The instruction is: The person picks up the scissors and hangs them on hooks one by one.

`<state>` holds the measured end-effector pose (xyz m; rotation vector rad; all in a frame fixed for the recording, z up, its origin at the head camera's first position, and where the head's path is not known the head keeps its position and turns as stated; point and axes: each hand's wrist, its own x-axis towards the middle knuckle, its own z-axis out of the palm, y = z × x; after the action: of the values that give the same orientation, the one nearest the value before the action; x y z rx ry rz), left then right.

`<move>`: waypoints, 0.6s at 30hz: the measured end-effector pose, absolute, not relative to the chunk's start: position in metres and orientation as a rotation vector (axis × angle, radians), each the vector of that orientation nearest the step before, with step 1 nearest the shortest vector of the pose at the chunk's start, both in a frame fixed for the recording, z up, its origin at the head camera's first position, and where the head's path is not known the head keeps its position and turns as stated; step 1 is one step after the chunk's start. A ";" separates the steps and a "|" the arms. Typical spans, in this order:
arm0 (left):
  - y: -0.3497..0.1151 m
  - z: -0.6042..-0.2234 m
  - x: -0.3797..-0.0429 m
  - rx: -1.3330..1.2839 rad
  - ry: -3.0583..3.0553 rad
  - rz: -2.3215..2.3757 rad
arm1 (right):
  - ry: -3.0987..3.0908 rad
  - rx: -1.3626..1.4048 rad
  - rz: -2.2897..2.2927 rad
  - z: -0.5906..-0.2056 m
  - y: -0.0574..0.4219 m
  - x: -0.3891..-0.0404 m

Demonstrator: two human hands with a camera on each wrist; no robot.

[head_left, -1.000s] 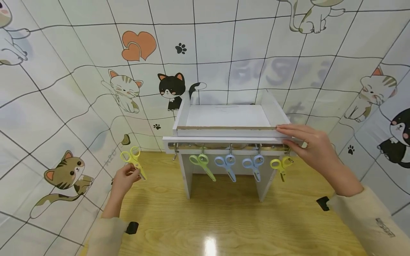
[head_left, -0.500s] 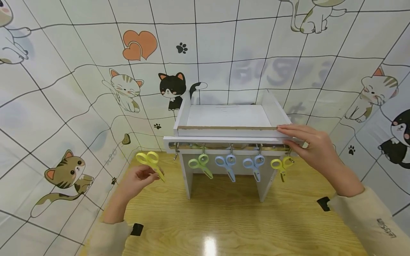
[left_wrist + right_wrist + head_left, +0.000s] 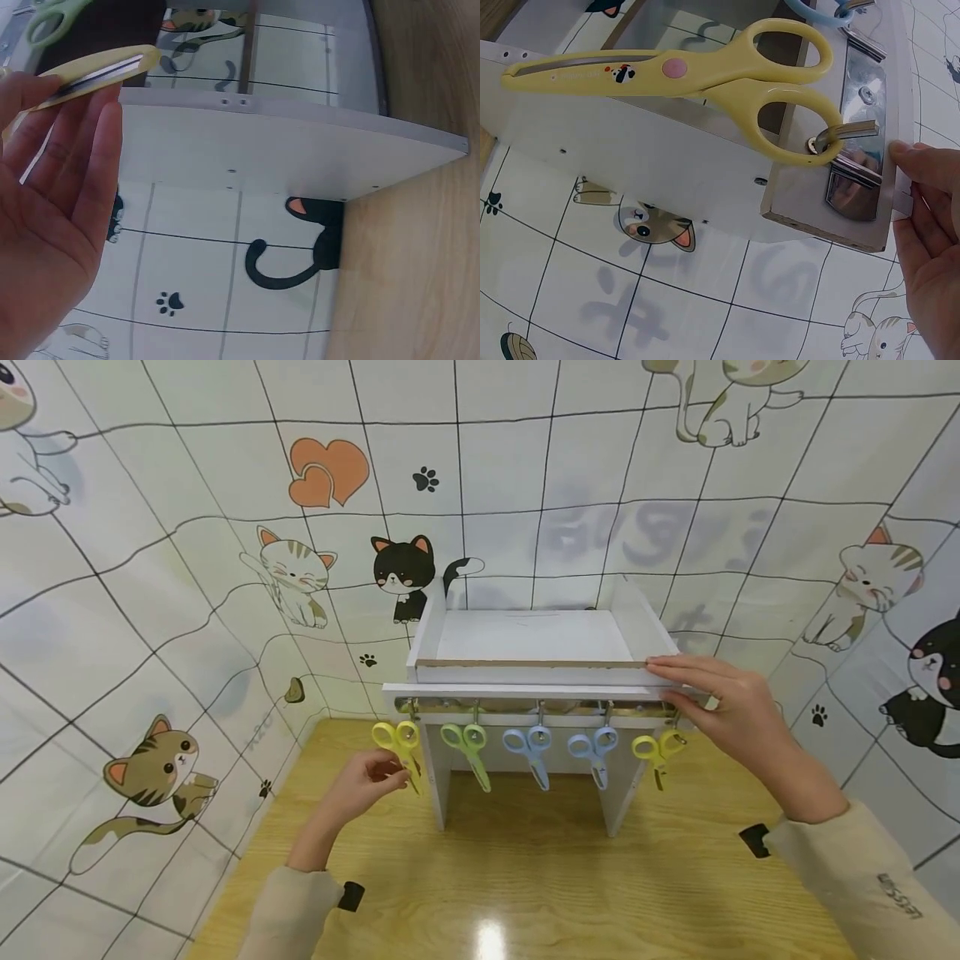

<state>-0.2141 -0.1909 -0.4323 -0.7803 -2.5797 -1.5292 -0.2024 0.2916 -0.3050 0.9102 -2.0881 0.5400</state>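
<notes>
My left hand pinches yellow scissors by the blades, handles up, at the leftmost hook of a metal hook rail. One handle ring overlaps that hook in the head view. In the left wrist view the same scissors stick out past the fingertips. My right hand grips the right end of the white shelf, fingers on top and thumb at the front. Beside it, another pair of yellow scissors hangs by a ring. Green scissors and two blue pairs hang between.
The white shelf unit has a raised tray on top and two side panels standing on the wood-grain table. Behind and at both sides rises a white gridded backdrop printed with cats. Black patches show near the sleeves.
My left hand has carried the yellow scissors rightward from beside the shelf to the leftmost hook. The right hand stays on the shelf's end. The green scissors have swung slightly.
</notes>
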 end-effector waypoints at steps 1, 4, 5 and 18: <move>-0.191 -0.435 -0.216 -0.768 -2.579 -1.543 | -2.091 0.907 0.538 -0.305 0.291 -0.202; -0.190 -0.441 -0.220 -0.754 -2.570 -1.603 | -2.096 0.914 0.532 -0.305 0.291 -0.203; -0.190 -0.442 -0.220 -0.757 -2.560 -1.621 | -2.100 0.920 0.533 -0.305 0.292 -0.203; -0.218 -0.440 -0.223 -0.740 -2.638 -1.476 | -2.218 0.981 0.487 -0.298 0.306 -0.205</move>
<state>-0.2229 -0.2183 -0.4402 -0.7396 -2.6376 -1.4764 -0.2053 0.3057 -0.2977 0.9810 -2.2177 0.4869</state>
